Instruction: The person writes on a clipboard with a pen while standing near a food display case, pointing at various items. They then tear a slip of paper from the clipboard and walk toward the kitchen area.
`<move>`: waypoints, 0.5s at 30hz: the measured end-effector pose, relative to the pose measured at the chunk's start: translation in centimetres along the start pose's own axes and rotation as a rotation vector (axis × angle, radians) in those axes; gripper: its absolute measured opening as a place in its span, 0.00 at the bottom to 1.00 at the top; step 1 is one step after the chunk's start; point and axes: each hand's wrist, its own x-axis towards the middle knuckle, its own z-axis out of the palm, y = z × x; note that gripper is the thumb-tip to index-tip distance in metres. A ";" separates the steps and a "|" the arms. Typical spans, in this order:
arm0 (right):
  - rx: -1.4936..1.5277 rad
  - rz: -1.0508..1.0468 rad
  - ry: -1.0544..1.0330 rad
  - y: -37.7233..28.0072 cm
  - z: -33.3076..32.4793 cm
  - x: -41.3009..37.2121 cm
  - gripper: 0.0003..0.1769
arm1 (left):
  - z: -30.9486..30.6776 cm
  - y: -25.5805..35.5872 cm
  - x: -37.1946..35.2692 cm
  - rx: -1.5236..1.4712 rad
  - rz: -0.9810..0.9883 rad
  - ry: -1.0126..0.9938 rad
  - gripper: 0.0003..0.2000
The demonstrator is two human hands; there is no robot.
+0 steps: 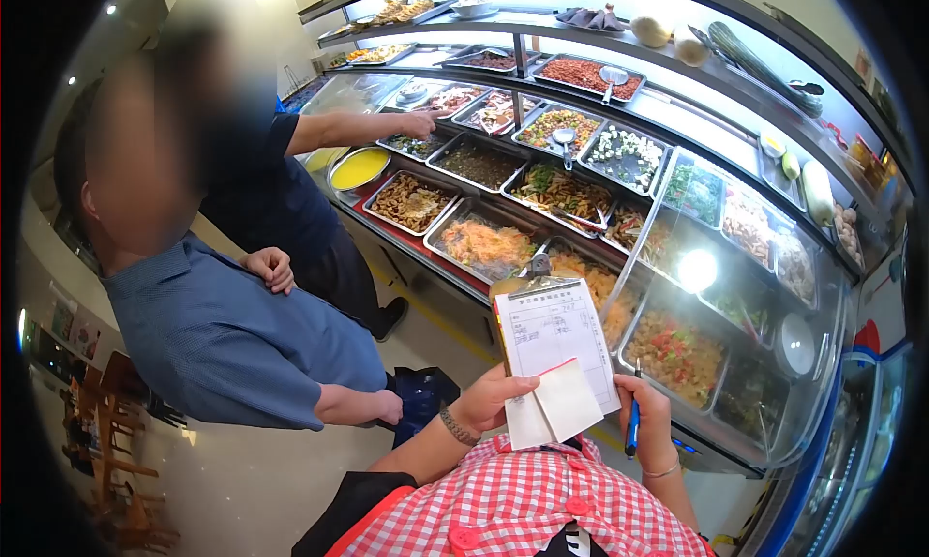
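Observation:
My left hand (495, 399) grips the lower left of a clipboard (498, 315) that carries a white form (556, 330) with handwriting near its top. A small folded white paper (554, 402) lies over the form's lower part, its edge under my left thumb. On the right, my right hand (646, 421) is closed around a blue pen (633, 423), which points downward, and its fingers touch the form's right edge. The clipboard's metal clip (540, 276) is at the top. Any writing on the folded paper cannot be made out.
A food counter (426, 252) with trays of dishes spans the front and right, partly under clear covers (697, 267). Two people stand at left; one in a blue shirt (227, 334) holds a dark bag (421, 402), the other points at a tray. Shelves (658, 49) hang above.

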 end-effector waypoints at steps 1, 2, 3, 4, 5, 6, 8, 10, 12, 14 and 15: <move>-0.013 0.001 0.016 -0.4 0.2 0.0 0.08 | -0.3 0.2 0.1 -0.009 -0.011 -0.007 0.25; -0.026 -0.001 0.033 -0.6 0.5 0.1 0.08 | -0.6 0.4 0.3 -0.016 -0.020 -0.014 0.26; -0.036 -0.009 0.052 -0.5 0.9 -0.2 0.08 | -0.9 0.5 0.4 -0.008 -0.038 -0.012 0.26; -0.045 -0.018 0.072 -0.2 1.4 -0.6 0.08 | -1.3 0.5 0.4 0.002 -0.055 -0.009 0.26; -0.052 -0.026 0.091 0.0 1.8 -0.8 0.08 | -1.6 0.7 0.5 0.012 -0.072 -0.006 0.26; -0.050 -0.008 0.087 0.3 2.0 -1.0 0.08 | -1.7 0.6 0.7 0.016 -0.078 -0.005 0.26; -0.047 0.040 0.074 -0.4 2.5 -1.3 0.08 | -2.2 0.9 0.4 0.016 -0.100 0.003 0.26; -0.053 0.040 0.073 -1.1 3.1 -1.3 0.07 | -2.5 1.5 0.0 -0.001 -0.108 -0.012 0.26; -0.064 0.044 0.082 -1.7 3.7 -1.0 0.07 | -3.0 2.3 0.0 0.003 -0.104 -0.029 0.26; -0.074 0.064 0.085 -1.8 4.1 -1.3 0.07 | -3.9 2.2 0.2 0.020 -0.093 -0.035 0.26; -0.050 0.068 0.098 -1.7 4.5 -1.6 0.08 | -4.5 2.2 0.4 0.007 -0.078 -0.033 0.26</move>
